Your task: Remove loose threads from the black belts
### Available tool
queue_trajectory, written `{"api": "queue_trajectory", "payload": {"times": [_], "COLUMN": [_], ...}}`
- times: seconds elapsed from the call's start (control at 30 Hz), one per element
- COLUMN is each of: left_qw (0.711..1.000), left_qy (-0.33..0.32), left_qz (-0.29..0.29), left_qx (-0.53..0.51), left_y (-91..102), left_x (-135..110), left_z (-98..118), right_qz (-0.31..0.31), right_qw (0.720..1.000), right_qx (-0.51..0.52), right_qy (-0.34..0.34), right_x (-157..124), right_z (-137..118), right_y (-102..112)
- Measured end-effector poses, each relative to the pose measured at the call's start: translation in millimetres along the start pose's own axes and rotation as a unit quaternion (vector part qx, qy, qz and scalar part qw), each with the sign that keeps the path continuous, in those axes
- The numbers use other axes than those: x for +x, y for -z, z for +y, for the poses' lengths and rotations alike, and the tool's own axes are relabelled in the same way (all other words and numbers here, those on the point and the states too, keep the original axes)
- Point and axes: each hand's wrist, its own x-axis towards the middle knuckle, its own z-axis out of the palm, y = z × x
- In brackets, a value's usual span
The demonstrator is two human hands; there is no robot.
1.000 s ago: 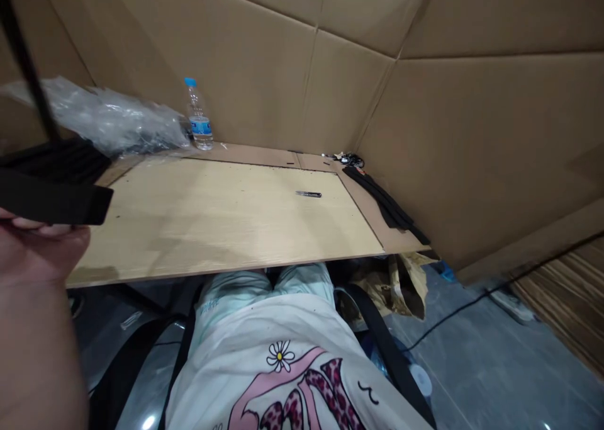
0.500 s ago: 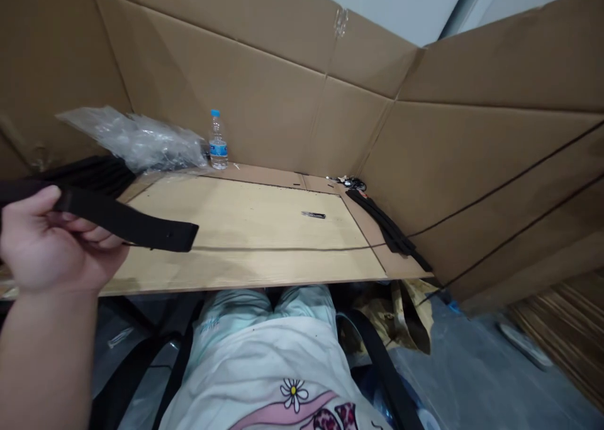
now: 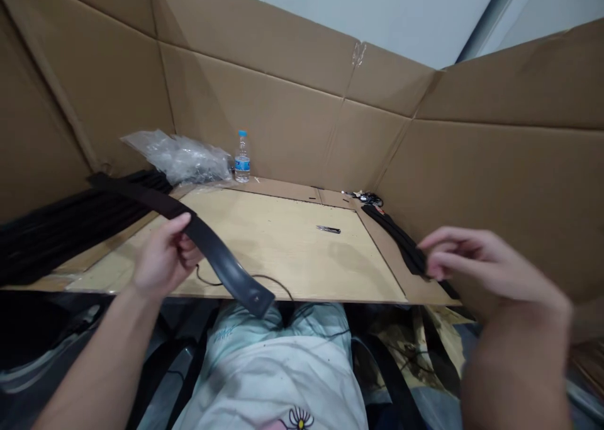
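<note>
Left hand grasps a black strap, long axis running far left to near right; right hand, grip unclear.

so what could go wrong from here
The long curved black strip in the left hand could snag the thin dark cord seen passing behind it. If swung right, the strip might also knock the small silver-and-black snips lying on the pale wooden board.
</note>
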Motion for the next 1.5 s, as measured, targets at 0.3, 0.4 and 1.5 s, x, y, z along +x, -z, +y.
{"api": "queue_trajectory", "payload": {"times": [0.3, 0.4, 1.5], "left_qw": [0.927, 0.885, 0.91], "left_qy": [0.025, 0.005, -0.076], "left_qz": [-0.278, -0.322, -0.203], "left_qx": [0.251, 0.337, 0.353], "left_y": [-12.2, -16.3, -10.1], "left_x": [6, 8, 31], "left_z": [-86, -100, -121], "right_qz": [-0.212, -0.232, -0.137], "right_qw": [0.893, 0.855, 0.839], "right_qx": [0.397, 0.463, 0.524], "right_qy": [-0.013, -0.035, -0.052], "right_x": [51, 53, 86], "right_z": [23, 20, 52], "right_y": [-217, -242, -234]}}
